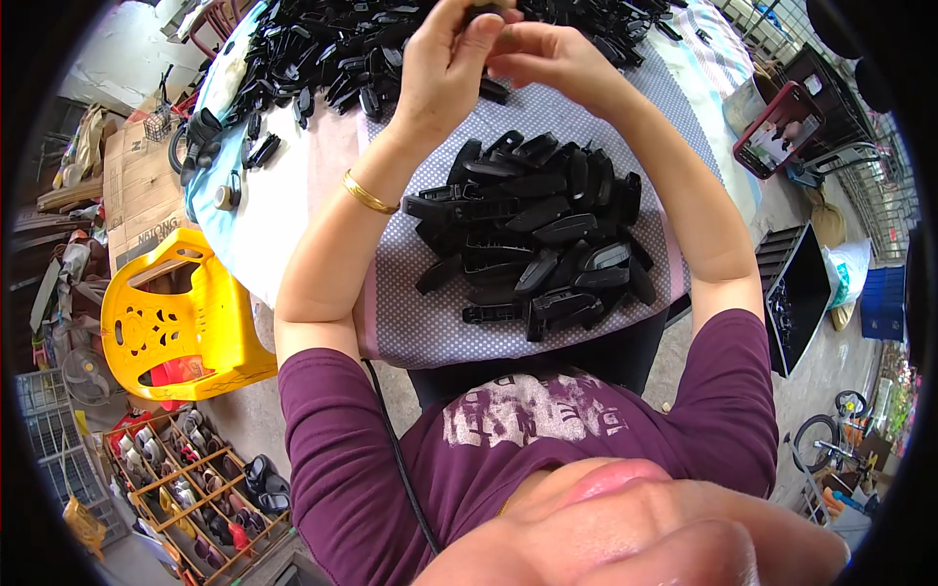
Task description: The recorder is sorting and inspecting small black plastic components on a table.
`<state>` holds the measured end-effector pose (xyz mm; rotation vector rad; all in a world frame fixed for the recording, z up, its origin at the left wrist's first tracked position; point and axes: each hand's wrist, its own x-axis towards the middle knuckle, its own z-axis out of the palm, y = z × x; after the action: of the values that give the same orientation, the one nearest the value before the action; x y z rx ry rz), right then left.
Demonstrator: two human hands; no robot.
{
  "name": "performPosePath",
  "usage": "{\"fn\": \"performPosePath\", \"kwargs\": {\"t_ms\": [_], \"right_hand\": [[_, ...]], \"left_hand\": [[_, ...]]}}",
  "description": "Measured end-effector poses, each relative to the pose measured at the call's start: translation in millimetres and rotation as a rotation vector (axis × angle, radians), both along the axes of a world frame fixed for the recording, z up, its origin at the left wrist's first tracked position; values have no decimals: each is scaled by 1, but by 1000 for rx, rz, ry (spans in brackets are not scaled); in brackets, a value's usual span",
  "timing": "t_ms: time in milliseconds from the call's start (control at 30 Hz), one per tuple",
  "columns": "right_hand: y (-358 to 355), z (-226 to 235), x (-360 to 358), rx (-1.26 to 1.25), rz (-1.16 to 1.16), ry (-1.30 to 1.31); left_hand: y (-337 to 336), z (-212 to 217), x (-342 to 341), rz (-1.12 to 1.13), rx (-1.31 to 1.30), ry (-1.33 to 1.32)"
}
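Someone in a purple shirt [337,430] is nearest, between a yellow chair [230,337] on the left and a black crate [813,293] on the right (dark pieces inside; shoes [149,451] fill a wooden rack [205,471], near left). Beyond a pile of black parts [537,215] on the table [689,132], left hand [445,73] and right hand [565,61] meet, fingers curled; what their grip pinches, I cannot tell.
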<state>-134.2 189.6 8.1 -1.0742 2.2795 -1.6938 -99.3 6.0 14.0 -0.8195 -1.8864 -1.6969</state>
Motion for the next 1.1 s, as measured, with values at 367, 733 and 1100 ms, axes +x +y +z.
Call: {"fn": "performPosePath", "kwargs": {"t_ms": [367,733,1100], "right_hand": [[-28,14,57,-582,203,-232],[-34,24,53,-693,224,-395],[213,-66,-260,195,-1306,443]], "left_hand": [[5,3,26,-12,-64,70],[17,8,33,-93,227,-221],[47,10,55,-596,-720,131]]}}
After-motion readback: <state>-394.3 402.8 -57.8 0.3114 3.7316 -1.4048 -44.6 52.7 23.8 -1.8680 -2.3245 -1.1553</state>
